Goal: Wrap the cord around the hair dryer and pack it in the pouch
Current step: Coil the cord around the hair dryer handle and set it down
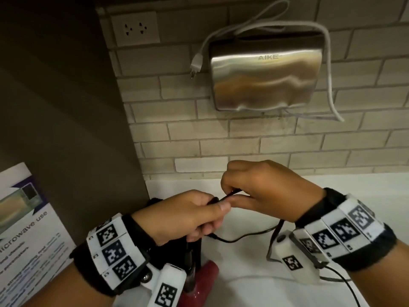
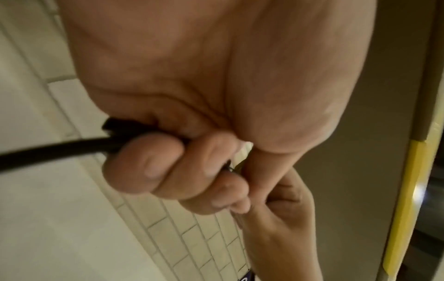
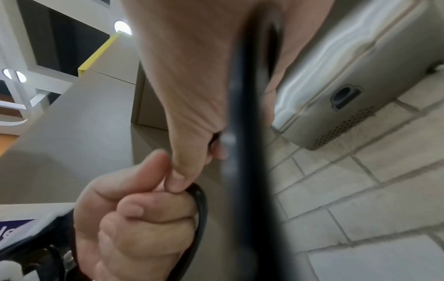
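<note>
The hair dryer [image 1: 207, 274] has a red body and a black handle and stands on the white counter, mostly hidden under my left wrist. My left hand [image 1: 212, 210] is curled round the dryer's black cord [image 1: 241, 238] just above the handle. The left wrist view shows the fingers [image 2: 149, 171] closed on the cord [image 2: 55, 151]. My right hand [image 1: 231, 192] pinches a stretch of cord right beside the left thumb. Slack cord sags below both hands and trails off to the right. In the right wrist view the cord [image 3: 250, 152] runs blurred past the palm. No pouch shows clearly.
A steel wall hand dryer [image 1: 265, 78] hangs on the tiled wall with a white cable and plug [image 1: 196, 62]. A wall socket [image 1: 135, 28] sits at the upper left. A dark panel [image 1: 66, 107] and a printed notice [image 1: 28, 229] stand left of the counter [image 1: 345, 191].
</note>
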The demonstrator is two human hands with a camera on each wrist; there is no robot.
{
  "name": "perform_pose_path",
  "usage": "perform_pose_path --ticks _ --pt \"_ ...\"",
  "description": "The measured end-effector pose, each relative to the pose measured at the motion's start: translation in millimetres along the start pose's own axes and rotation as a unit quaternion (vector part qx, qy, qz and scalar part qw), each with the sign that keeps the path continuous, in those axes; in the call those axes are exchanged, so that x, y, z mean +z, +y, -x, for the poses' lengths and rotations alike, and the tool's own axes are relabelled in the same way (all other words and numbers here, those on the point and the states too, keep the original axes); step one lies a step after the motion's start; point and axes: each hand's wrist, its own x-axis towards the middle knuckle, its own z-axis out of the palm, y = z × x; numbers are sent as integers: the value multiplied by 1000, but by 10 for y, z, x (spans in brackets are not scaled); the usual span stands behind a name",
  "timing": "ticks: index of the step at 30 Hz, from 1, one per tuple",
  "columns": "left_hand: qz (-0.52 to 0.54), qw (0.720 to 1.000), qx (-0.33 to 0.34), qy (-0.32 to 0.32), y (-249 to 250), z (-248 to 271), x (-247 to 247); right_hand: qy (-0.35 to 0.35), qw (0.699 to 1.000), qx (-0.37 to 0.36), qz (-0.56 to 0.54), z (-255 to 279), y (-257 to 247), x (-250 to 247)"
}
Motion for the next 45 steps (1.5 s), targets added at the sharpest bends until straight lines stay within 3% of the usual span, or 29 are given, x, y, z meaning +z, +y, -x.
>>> perform_pose_path --ticks 3,6,9,13,16,19,21,24,27,30,35,38,40,42,45 --pt "156 985 -27 -72 -57 18 -108 -3 999 20 -36 0 91 129" --pt "366 914 9 -173 -115 54 -171 9 997 55 -53 56 207 264" --pt "471 848 85 -226 -95 58 -104 12 992 88 -93 126 208 419" --pt "551 781 192 -221 -28 12 -71 21 977 156 -147 199 80 756" --pt "587 761 218 -170 -54 -6 -210 13 946 201 -254 381 -34 977" --pt "595 775 212 -32 -50 -22 -258 -2 941 209 -268 517 -191 981" --pt "549 803 212 92 -64 -85 -208 -54 965 160 -200 508 -324 874" --pt "400 871 234 160 -102 -206 -78 -73 990 84 -90 385 -440 624" --pt "208 930 211 218 -161 -227 45 -51 998 1 36 234 -404 290" --pt "85 967 155 181 -122 -149 113 -21 996 -33 78 139 -242 -1" --pt "22 994 92 51 26 -36 31 22 994 -70 85 14 -58 -239" --pt "73 996 54 7 79 -9 -14 33 998 -48 26 -31 21 -189" --pt "148 988 36 -32 67 13 -38 37 992 21 -121 -38 104 -89" --pt "251 964 37 -86 44 39 -54 32 931 131 -340 -18 178 25" --pt "393 899 55 -183 41 69 -18 70 850 212 -477 51 305 202"
